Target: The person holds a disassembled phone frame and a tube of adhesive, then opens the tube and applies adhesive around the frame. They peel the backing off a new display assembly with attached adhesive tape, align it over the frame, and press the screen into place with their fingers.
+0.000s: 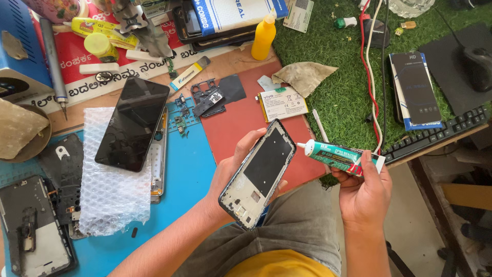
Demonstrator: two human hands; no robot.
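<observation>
My left hand (pixel 233 172) is cupped under the phone frame (pixel 259 173), tilting it up over my lap. Right hand (pixel 363 191) is wrapped around the glue tube (pixel 338 157), nozzle aimed at the frame's top edge, just beside it.

I see a dark-rimmed frame (pixel 258 174), pale grey inside with a black panel, and a green tube (pixel 338 157) with a white nozzle. The mat (pixel 187 174) is blue, the pad (pixel 238 123) beside it red. The bottle (pixel 264 37) is yellow, the turf (pixel 343 92) green, the screen (pixel 133 123) glossy black on clear bubble wrap (pixel 110 190).
</observation>
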